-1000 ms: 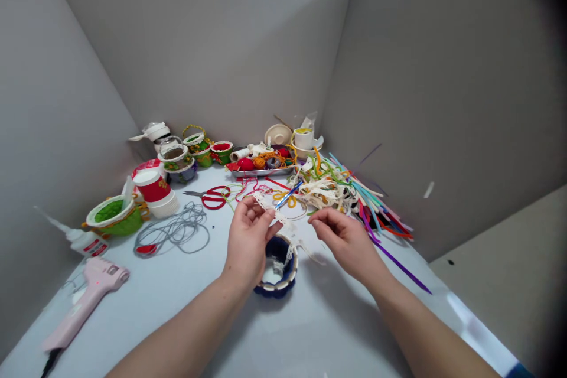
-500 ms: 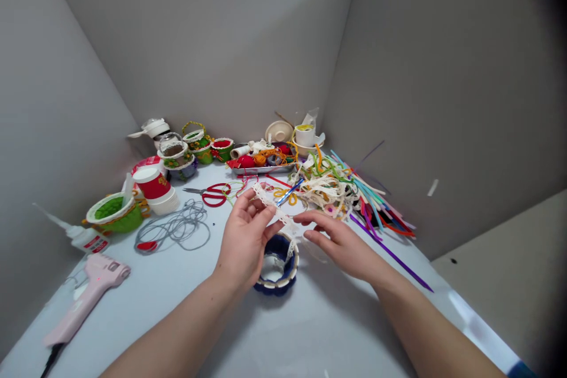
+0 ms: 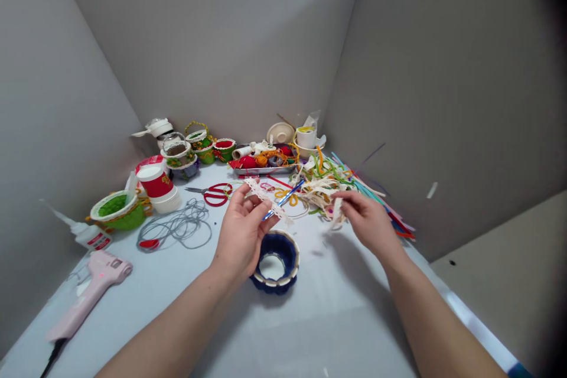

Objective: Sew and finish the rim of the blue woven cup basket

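**Lace strip (image 3: 266, 199) held clear of the navy basket (image 3: 274, 264)**

Nearest, the navy basket stands upright on the bench (image 3: 325, 313), just below and between the two hands, touching neither. Its padded navy wall is finished with a pale edging along the top rim, though from this angle I can't be sure the edging closes all the way round. Its white interior is open, and it has no handle, unlike the small green basket (image 3: 199, 139) at the back.

The left hand (image 3: 241, 230) is closed lightly on the lace strip, which lies across the fingers with its end free. A blue crochet hook (image 3: 283, 208) sits just behind those fingers, held or merely passing behind them, it's hard to tell. The right hand (image 3: 367, 221) pinches a short cream ribbon (image 3: 337, 212) above a tangled heap of ribbons (image 3: 321, 192).

Farther left lie a grey cord coil (image 3: 177, 225), red-handled scissors (image 3: 217, 194), a pink glue gun (image 3: 95, 286), and a green basket (image 3: 117, 211). Beyond these, a metal tray (image 3: 263, 169) holds yarn and spools against the back wall.
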### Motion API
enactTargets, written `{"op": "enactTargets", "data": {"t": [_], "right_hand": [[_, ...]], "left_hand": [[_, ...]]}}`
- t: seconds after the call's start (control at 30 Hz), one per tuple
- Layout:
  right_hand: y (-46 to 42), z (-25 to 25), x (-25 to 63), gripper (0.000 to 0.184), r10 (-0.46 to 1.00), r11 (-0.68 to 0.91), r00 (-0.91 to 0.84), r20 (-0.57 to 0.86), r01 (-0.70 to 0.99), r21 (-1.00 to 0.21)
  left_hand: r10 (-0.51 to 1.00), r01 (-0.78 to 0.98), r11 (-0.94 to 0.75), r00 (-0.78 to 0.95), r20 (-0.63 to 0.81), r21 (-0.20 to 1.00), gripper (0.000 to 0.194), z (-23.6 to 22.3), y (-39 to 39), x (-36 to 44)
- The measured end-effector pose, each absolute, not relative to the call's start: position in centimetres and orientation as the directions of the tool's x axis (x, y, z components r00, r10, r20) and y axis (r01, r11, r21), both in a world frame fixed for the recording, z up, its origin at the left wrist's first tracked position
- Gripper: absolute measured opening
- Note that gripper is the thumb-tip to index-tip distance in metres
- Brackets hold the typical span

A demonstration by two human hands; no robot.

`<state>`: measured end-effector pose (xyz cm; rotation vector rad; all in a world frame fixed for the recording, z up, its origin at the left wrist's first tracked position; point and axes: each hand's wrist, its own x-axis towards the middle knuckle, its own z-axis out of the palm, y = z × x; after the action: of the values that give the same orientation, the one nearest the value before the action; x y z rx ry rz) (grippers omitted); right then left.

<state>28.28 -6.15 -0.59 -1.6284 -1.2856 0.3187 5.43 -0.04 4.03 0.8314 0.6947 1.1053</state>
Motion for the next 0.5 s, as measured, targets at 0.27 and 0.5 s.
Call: {"op": "enactTargets", "data": {"t": [0.27, 0.5], "right_hand": [[-6.1, 1.1, 22.8, 0.034, 0.974, 0.138, 0.128, 0.186, 0.312, -0.94], [-5.8, 1.7, 21.4, 0.022, 0.986, 0.049, 0.135, 0.094, 0.306, -0.951]], "left_hand": [[0.924, -0.445, 0.267, 0.369, -0.096, 0.855, 0.071, 3.1, -1.4, 6.6], [0.938, -0.466, 0.212, 0.345, -0.045, 0.859, 0.073, 3.4, -1.0, 6.4]]}}
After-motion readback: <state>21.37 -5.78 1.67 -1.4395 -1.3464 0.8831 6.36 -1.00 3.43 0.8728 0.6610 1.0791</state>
